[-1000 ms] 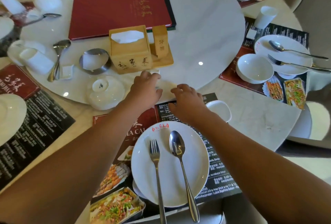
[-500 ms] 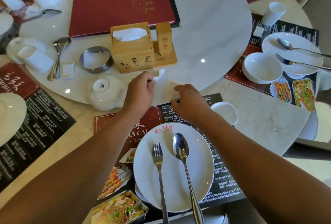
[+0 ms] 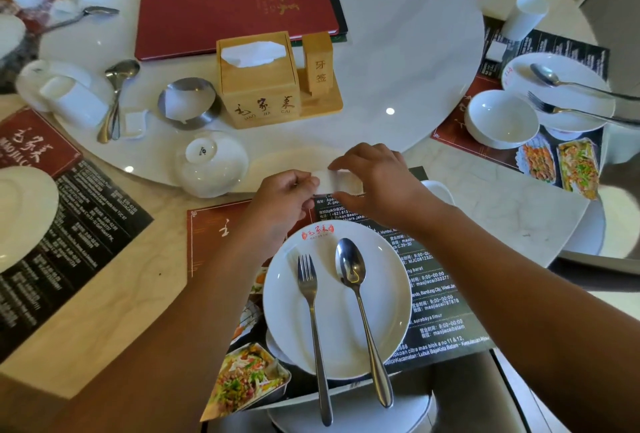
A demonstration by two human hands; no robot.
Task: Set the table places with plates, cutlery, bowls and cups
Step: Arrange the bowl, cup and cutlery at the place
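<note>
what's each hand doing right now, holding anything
Left hand: closed, pinching one end of the small white folded paper.
Right hand: closed on the paper's other end.

Fork (image 3: pixel 310 322) left of spoon (image 3: pixel 360 311) on plate (image 3: pixel 381 328), plate on placemat (image 3: pixel 446 311), tissue box (image 3: pixel 258 81) behind on turntable (image 3: pixel 398 34), perhaps a cup (image 3: pixel 438 190) right of the hands

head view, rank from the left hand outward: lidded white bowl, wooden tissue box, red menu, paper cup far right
1. lidded white bowl, just left of the left hand.
2. wooden tissue box, beyond the hand on the turntable.
3. red menu, behind the box.
4. paper cup, far up on the right.
</note>
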